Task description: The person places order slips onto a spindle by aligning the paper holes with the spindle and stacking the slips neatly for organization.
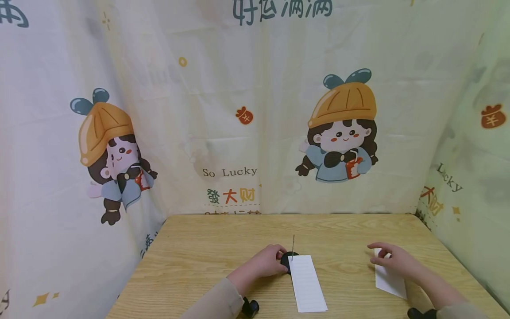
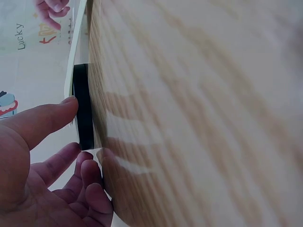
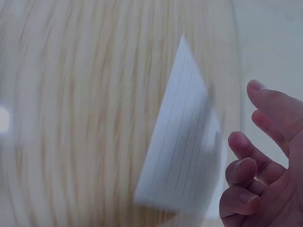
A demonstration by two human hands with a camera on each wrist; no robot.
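A bill spike with a round black base (image 1: 285, 261) and a thin upright metal pin (image 1: 293, 244) stands on the table. My left hand (image 1: 266, 261) pinches the base's left edge; in the left wrist view the thumb (image 2: 52, 118) lies against the black disc (image 2: 84, 106), fingers around its edge. Lined white slips (image 1: 307, 283) lie over the base at the pin and reach toward the front. My right hand (image 1: 394, 262) hovers above another lined paper (image 3: 182, 142) on the right, holding nothing, fingers loosely bent.
The wooden table (image 1: 207, 235) meets a printed cloth backdrop (image 1: 215, 110) at the back and both sides. Black wrist devices (image 1: 250, 306) sit beneath both forearms, close to the tabletop.
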